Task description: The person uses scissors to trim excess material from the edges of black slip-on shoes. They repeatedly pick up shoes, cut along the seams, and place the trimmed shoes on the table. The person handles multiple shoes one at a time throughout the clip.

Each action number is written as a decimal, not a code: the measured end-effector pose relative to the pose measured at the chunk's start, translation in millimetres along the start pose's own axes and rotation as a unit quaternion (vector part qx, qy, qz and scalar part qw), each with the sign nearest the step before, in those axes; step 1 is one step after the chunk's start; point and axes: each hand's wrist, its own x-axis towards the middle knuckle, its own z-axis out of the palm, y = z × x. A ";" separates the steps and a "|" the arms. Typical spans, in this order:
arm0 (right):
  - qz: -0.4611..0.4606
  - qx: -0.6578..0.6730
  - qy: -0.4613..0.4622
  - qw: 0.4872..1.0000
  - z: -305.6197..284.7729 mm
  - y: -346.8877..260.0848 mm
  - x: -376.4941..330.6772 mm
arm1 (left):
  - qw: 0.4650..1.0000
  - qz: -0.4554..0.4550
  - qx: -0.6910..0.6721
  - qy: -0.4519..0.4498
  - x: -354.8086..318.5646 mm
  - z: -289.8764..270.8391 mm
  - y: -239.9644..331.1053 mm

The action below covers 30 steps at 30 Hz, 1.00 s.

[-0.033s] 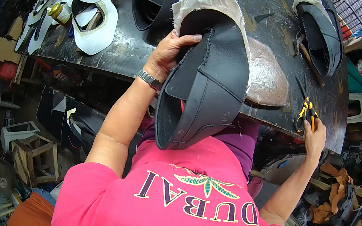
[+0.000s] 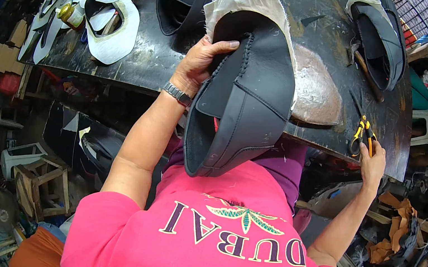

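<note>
Both hands busy: left hand (image 2: 198,63) clamps black leather upper (image 2: 245,102); right hand (image 2: 371,165) grips scissors (image 2: 363,137) at table edge (image 2: 336,145).

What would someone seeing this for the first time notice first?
Most likely the big black leather shoe upper in the middle of the view, gripped by the left hand, with a whitish lining showing at its top. Next, the right hand at the right edge of the dark worktable, on a pair of yellow-handled scissors. White cut-out pieces lie at the table's far left.
</note>
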 end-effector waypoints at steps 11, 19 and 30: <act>-0.004 -0.051 -0.035 0.998 -3.2 -20.2 -10.9 | 0.999 0.032 -0.036 -0.004 7.4 11.8 -7.3; 0.018 0.672 -0.351 0.652 6.6 -112.4 -89.4 | 0.997 0.052 -0.043 0.034 5.7 25.5 -12.5; 0.005 0.629 -0.413 0.659 5.7 -159.2 -109.1 | 0.993 0.103 0.036 0.037 -1.6 23.6 -5.6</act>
